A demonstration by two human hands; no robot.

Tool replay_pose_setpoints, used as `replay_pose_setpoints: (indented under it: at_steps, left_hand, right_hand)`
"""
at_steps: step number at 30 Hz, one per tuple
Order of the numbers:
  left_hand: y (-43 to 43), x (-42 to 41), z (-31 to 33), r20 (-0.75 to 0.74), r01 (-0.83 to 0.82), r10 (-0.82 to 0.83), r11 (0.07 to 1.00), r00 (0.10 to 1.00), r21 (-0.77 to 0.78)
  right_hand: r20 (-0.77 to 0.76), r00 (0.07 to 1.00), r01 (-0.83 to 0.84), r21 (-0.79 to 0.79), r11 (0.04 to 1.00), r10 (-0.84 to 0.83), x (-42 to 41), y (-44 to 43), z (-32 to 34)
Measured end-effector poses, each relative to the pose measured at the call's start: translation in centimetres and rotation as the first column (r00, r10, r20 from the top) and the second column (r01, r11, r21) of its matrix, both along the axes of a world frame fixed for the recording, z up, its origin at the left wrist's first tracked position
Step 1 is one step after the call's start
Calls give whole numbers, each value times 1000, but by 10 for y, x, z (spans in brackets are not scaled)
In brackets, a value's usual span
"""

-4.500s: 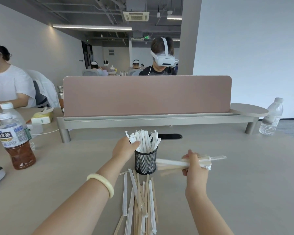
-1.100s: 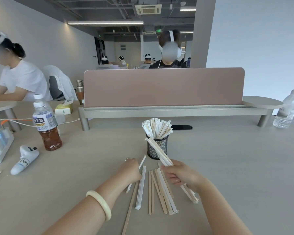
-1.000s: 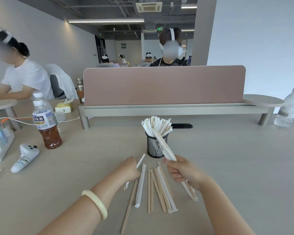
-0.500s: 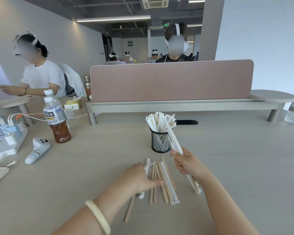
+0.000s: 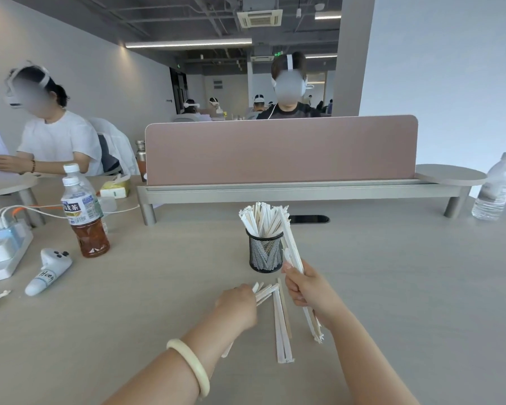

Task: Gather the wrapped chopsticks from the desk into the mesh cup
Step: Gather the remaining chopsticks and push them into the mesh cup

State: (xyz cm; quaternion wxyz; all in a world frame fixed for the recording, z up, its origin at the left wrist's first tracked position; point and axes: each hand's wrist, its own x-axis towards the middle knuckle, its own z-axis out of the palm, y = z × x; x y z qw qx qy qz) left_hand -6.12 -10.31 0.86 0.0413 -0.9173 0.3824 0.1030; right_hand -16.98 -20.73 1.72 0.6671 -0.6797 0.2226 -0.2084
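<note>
A black mesh cup stands mid-desk, packed with upright wrapped chopsticks. My right hand grips a bundle of wrapped chopsticks that slants up beside the cup's right side, its top near the cup's rim. My left hand is closed over several wrapped chopsticks lying on the desk, their tips sticking out to the right. A few more wrapped chopsticks lie flat between my hands.
A tea bottle, a white controller and a power strip sit at the left. A pink divider on a grey riser crosses the back. A water bottle stands far right. People sit behind and to the left.
My right hand has lifted its bundle from a low slant to nearly upright beside the cup. My left hand has closed on several chopsticks and drawn them together.
</note>
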Motion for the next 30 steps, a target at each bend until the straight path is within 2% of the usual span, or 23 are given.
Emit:
replay_pose_setpoints:
  at_steps: [4, 6, 8, 10, 12, 13, 17, 20, 24, 27, 30]
  left_hand:
    - [3, 0, 2, -7, 4, -4, 1000, 1000, -22]
    - [6, 4, 6, -103, -28, 15, 992, 995, -122]
    - [11, 9, 13, -260, -65, -7, 961, 966, -267]
    - [18, 16, 19, -477, -175, -79, 868, 875, -465]
    - [26, 18, 26, -627, -319, -204, 720, 752, -616]
    - [29, 19, 28, -640, -365, -256, 644, 725, -672]
    - [23, 15, 29, -521, -411, -379, 336, 765, -848]
    - [15, 11, 23, -490, -454, -416, 189, 766, -871]
    - [15, 14, 16, -472, -458, -371, 130, 800, -879]
    - [17, 20, 12, -477, -478, -388, 101, 789, -873]
    - [17, 22, 8, -482, -486, -413, 104, 773, -868]
  right_hand:
    - [113, 993, 35, 67, 997, -43, -1, 2, 1]
    - [152, 985, 74, 68, 995, -83, 0, 2, 0]
    - [176, 978, 108, 47, 993, -115, -1, 1, 1]
    - [195, 972, 128, 29, 991, -131, -1, 2, 3]
    - [206, 966, 153, 25, 988, -155, -2, 5, 6]
    - [214, 962, 171, 26, 985, -172, -1, 6, 7]
    - [231, 947, 210, 77, 975, -222, 4, 9, 8]
    - [218, 951, 201, 95, 975, -218, 4, 12, 8]
    - [197, 962, 180, 60, 982, -188, 4, 12, 6]
    - [193, 962, 188, 37, 982, -191, 6, 8, 3]
    - [166, 961, 234, -62, 970, -221, 6, 7, 1]
